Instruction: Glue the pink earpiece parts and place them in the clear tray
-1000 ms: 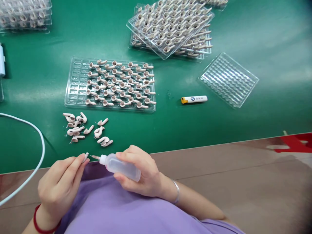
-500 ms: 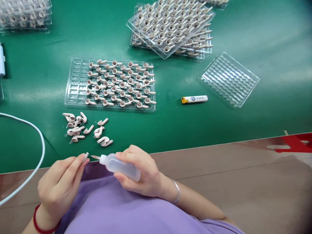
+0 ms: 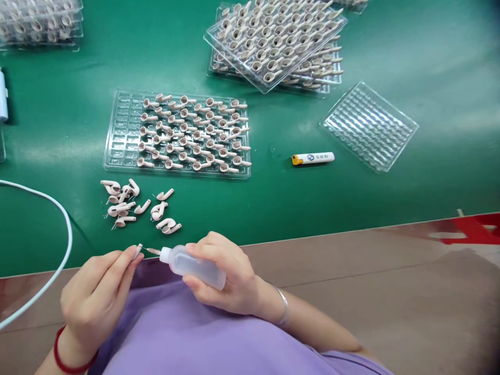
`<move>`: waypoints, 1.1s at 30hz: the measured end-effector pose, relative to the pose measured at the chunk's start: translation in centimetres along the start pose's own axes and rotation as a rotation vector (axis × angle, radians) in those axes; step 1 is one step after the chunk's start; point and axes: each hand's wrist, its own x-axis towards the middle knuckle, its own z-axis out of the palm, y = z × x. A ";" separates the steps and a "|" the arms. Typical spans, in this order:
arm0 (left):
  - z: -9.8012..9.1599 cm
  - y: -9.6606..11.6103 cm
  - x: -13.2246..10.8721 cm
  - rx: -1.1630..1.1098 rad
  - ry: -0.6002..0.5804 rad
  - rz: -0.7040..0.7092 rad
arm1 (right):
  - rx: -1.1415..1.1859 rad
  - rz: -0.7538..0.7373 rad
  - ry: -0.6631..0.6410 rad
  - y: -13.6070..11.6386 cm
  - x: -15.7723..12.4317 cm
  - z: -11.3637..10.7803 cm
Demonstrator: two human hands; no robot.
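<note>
Between the fingertips of my left hand (image 3: 99, 291) is a white earbud shell (image 3: 137, 251), mostly hidden by the fingers, its stem end showing. My right hand (image 3: 226, 276) is wrapped round a translucent squeeze bottle (image 3: 197, 268) lying tilted in the grip. The bottle's thin needle tip (image 3: 150, 250) points left and reaches the stem end of the shell; whether it touches is too small to tell. Just beyond my hands, a loose pile of earbud shells (image 3: 121, 209) with fine wires lies on the green table (image 3: 281, 203).
Behind the pile sits a clear tray (image 3: 121, 151), partly filled with rows of shells. Stacked full trays (image 3: 273, 47) stand at the back, more trays (image 3: 39, 23) at the far left. A white lighter (image 3: 312, 158) and a clear tray (image 3: 369, 127) lie rightward. A white cable (image 3: 66, 229) curves at left.
Almost nothing differs. Both hands, the shell and the bottle keep the same place; the view has shifted very slightly.
</note>
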 end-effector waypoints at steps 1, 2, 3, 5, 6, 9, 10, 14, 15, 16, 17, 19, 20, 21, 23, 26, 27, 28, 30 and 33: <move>0.0 0.0 0.0 -0.001 0.004 0.003 | -0.001 -0.002 0.000 0.0 0.0 0.0; -0.1 0.0 0.0 -0.001 0.009 0.006 | 0.000 -0.004 -0.002 0.0 0.0 0.0; -0.1 0.0 0.1 0.000 0.011 0.010 | 0.000 -0.005 -0.003 0.0 0.1 0.0; -0.2 0.0 0.2 -0.002 0.011 0.012 | 0.003 -0.006 -0.003 0.0 0.1 0.0; -0.2 0.0 0.3 -0.003 0.010 0.012 | 0.009 -0.005 -0.001 0.0 0.0 0.0; -0.1 0.0 0.4 -0.008 0.007 0.010 | 0.053 0.007 0.021 0.1 -0.2 -0.1; 0.0 0.0 0.4 -0.015 0.002 0.005 | 0.078 0.019 0.033 0.1 -0.2 -0.2; -0.3 0.9 0.1 -0.077 0.032 -0.146 | 0.156 0.122 0.055 -0.2 -0.4 -0.5; -0.5 1.3 -0.1 -0.121 0.036 -0.222 | 0.165 0.148 0.052 -0.3 -0.3 -0.5; -0.7 1.7 -0.3 -0.183 0.030 -0.304 | 0.165 0.167 0.040 -0.5 -0.3 -0.4; -0.9 2.1 -0.4 -0.266 0.005 -0.386 | 0.158 0.174 0.025 -0.6 -0.3 -0.3; -1.1 3.0 -0.6 -0.478 -0.091 -0.568 | 0.119 0.154 -0.020 -0.9 -0.3 0.2; -1.0 3.3 -0.7 -0.592 -0.148 -0.688 | 0.093 0.125 -0.041 -1.1 -0.4 0.6; -0.9 3.5 -0.7 -0.707 -0.206 -0.830 | 0.065 0.089 -0.055 -1.2 -0.5 1.0; -0.3 3.8 -0.7 -0.919 -0.309 -1.144 | 0.002 0.016 -0.050 -1.2 -0.7 1.8; 0.7 3.9 -0.9 -1.106 -0.384 -1.475 | -0.133 -0.065 -0.007 -1.1 -0.8 2.5; 1.0 3.9 -1.0 -1.133 -0.385 -1.521 | -0.176 -0.085 0.011 -1.0 -0.8 2.7; 1.2 3.9 -1.0 -1.150 -0.382 -1.544 | -0.209 -0.101 0.025 -0.9 -0.8 2.8; 1.4 3.9 -1.1 -1.168 -0.374 -1.551 | -0.243 -0.116 0.039 -0.7 -0.8 2.9; 1.5 3.8 -0.8 -1.164 -0.384 -1.536 | -0.259 -0.118 0.041 -0.5 -0.9 3.0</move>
